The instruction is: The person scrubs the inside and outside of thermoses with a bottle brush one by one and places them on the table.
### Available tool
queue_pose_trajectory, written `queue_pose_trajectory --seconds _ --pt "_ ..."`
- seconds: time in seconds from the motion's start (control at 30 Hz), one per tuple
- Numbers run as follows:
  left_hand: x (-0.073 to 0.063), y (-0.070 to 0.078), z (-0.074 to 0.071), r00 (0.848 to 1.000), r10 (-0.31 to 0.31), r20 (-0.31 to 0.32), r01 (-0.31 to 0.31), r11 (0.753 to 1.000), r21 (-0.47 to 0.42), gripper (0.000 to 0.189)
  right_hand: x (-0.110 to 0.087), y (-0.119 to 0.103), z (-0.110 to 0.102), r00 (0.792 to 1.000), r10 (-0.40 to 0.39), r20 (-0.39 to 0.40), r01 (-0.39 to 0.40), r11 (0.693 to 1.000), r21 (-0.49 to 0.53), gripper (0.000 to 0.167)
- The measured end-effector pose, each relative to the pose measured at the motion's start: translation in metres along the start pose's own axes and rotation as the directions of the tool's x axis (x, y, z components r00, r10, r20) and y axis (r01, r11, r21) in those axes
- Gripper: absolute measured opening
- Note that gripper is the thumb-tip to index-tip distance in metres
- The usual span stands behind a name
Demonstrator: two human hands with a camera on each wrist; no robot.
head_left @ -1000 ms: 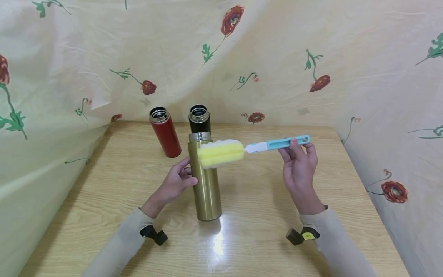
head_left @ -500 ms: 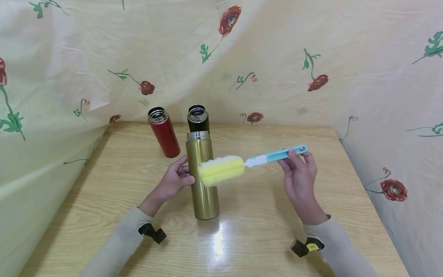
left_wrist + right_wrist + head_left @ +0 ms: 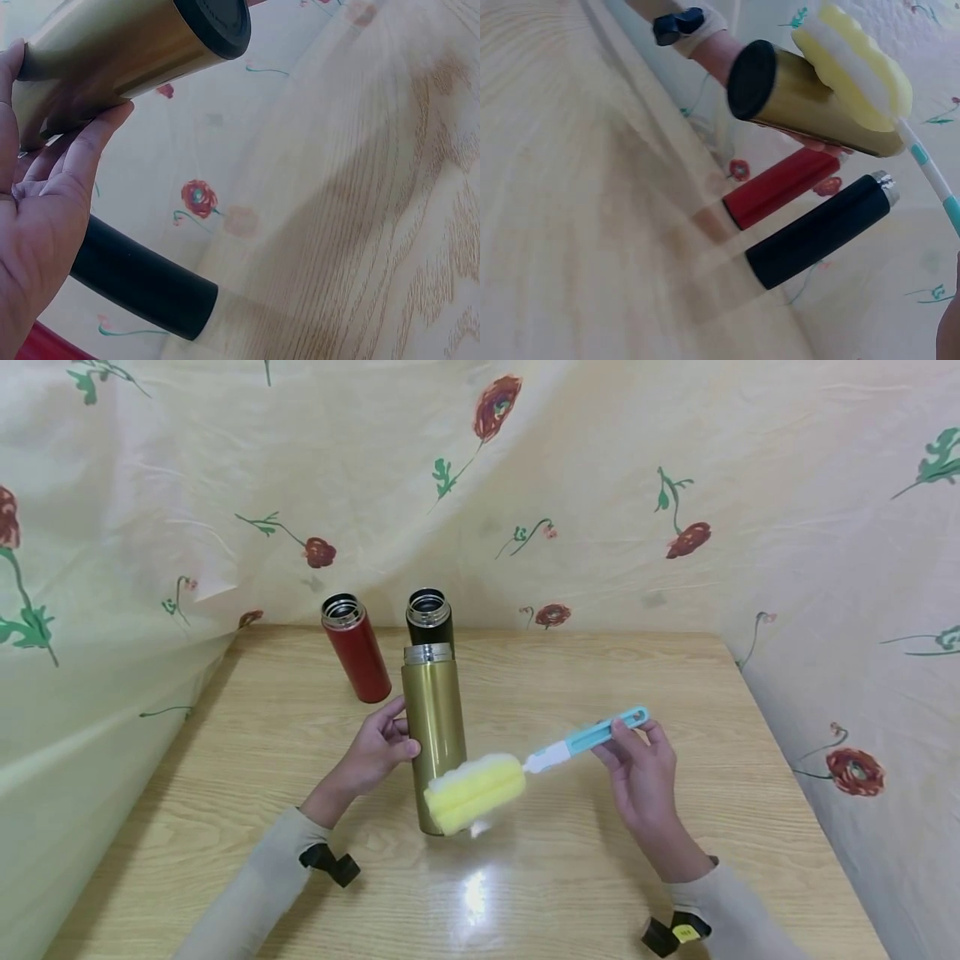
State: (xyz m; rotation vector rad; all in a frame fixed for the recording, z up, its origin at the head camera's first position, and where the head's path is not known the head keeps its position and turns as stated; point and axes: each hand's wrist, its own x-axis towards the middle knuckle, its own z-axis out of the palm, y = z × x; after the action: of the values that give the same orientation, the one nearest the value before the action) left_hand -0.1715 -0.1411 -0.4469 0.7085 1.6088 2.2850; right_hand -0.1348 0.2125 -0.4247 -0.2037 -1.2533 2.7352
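Left of centre, the left hand [image 3: 371,756] grips the gold bottle [image 3: 435,710], the right hand [image 3: 641,772] pinches the sponge brush [image 3: 510,774]: seemingly a positioning step; reaching the mouth [image 3: 428,652] calls for lifting.

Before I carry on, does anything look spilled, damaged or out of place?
Nothing stands out. The bright patch on the wood-grain table looks like glare, not a spill. The red cylindrical bottle and black cylindrical bottle stand upright; the gold metallic bottle and yellow sponge brush show no visible damage.
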Motion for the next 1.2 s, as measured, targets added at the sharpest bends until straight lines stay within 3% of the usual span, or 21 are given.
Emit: queue_pose_trajectory --seconds 0.3,0.53,0.73,0.87,1.2 --pt "0.001 -0.002 -0.002 1.0 0.012 -0.006 -0.012 1.0 0.025 0.082 -0.016 0.007 -0.014 0.995 -0.007 0.097 0.014 0.997 -0.075 0.012" --pt "0.0 -0.003 -0.002 0.999 0.018 -0.037 -0.017 0.999 0.034 0.071 -0.015 0.008 -0.012 0.977 -0.087 0.193 0.09 0.996 -0.008 0.015" --pt "-0.002 -0.002 -0.003 0.999 0.02 -0.047 -0.018 0.998 0.052 0.069 -0.011 0.005 -0.006 0.98 -0.101 0.173 0.101 0.995 0.008 0.015" --pt "-0.006 -0.002 -0.003 0.999 0.02 -0.042 -0.017 0.998 0.054 0.069 -0.005 0.002 0.001 0.979 -0.122 0.161 0.109 0.99 0.084 0.015" --pt "-0.011 0.0 -0.001 0.999 0.045 -0.017 -0.045 0.999 -0.01 0.076 0.005 -0.005 0.018 0.978 -0.149 0.145 0.124 0.977 0.173 0.013"
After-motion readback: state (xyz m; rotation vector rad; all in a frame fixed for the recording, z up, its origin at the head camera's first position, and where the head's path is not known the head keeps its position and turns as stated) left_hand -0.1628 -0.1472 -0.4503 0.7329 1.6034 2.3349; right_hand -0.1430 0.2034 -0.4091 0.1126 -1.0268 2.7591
